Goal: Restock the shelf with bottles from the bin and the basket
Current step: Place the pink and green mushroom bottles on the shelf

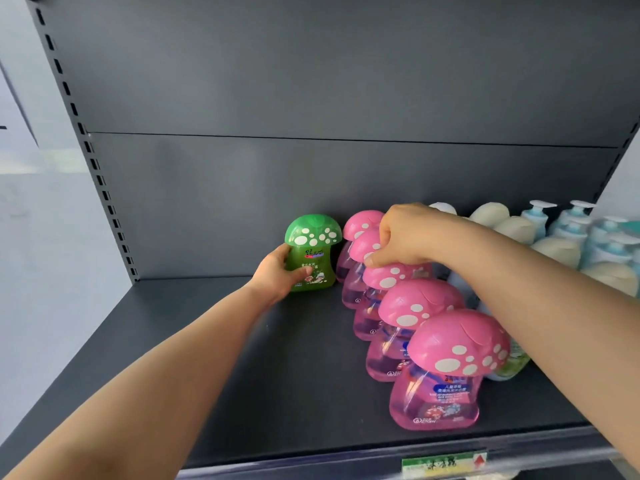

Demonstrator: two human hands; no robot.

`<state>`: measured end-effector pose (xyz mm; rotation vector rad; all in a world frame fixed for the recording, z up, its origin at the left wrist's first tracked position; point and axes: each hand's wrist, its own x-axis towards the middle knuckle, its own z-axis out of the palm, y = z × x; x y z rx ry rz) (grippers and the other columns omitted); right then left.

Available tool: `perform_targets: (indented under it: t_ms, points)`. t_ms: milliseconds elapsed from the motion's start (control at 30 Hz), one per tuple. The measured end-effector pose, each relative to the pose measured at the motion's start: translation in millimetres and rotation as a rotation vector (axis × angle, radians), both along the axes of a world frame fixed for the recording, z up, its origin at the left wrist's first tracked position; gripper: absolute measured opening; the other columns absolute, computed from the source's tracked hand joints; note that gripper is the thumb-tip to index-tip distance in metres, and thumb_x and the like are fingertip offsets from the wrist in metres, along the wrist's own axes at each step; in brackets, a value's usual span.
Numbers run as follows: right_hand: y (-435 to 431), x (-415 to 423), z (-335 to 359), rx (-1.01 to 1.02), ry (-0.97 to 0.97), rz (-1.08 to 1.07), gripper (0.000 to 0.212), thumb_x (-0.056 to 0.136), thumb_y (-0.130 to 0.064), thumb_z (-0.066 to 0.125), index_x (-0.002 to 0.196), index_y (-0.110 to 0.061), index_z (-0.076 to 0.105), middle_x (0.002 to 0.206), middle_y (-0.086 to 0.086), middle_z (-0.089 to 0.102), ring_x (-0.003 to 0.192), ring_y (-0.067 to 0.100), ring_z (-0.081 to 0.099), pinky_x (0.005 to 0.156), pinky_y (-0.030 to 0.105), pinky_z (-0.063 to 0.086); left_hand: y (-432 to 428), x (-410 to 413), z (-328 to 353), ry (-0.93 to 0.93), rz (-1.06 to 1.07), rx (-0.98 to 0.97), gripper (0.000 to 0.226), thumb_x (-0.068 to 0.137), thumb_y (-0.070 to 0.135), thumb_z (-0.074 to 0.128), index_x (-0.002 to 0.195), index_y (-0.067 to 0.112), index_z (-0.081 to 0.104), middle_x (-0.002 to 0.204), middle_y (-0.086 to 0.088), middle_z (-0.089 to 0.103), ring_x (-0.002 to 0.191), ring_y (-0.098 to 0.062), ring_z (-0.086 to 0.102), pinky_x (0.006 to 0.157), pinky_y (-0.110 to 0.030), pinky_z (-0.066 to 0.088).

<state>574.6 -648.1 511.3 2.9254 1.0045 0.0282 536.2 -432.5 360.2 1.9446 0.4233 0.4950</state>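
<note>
Grips: left hand (277,271) holds green mushroom-cap bottle (311,254) at shelf (173,358) back; right hand (405,237) pinches a pink bottle's cap (363,245). Pink row filled; green row just begun.

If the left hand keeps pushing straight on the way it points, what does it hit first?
The left hand already grips the green mushroom bottle and points toward the shelf's back panel. Nothing shows between bottle and panel, so the bottle would probably meet the panel first; depth is unclear.
</note>
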Motion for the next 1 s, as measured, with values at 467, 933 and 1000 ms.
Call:
perform_targets:
  t_ms: [467,933,1000]
  points:
    - [-9,-10,-5,0.120,-0.022,0.008,0.038,0.076,-0.055,0.066,0.081,-0.018,0.060,0.086,0.001,0.062,0.088,0.024,0.060,0.073,0.030,0.050,-8,2,13,0.194,0.129,0.314,0.052,0.082,0.021,0.072,0.123,0.009,0.043,0.116,-0.012,0.059,0.105,-0.032,0.056,0.086,-0.035,0.044]
    - [-97,-65,-19,0.526,-0.069,-0.018,0.037,0.093,-0.036,0.052,0.128,-0.026,0.056,0.129,0.003,0.059,0.117,0.025,0.052,0.091,0.031,0.043,-119,-86,46,-0.314,-0.058,0.373,0.037,0.093,0.016,0.056,0.129,0.008,0.052,0.116,-0.003,0.060,0.109,-0.012,0.055,0.093,-0.019,0.041]
    - [-107,-81,-31,0.567,-0.095,-0.054,0.040,0.091,-0.044,0.054,0.127,-0.026,0.057,0.125,0.002,0.061,0.113,0.023,0.055,0.083,0.027,0.039,-142,-93,45,-0.285,-0.173,0.303,0.038,0.092,0.023,0.059,0.128,0.012,0.054,0.113,-0.002,0.064,0.104,-0.013,0.060,0.094,-0.026,0.047]
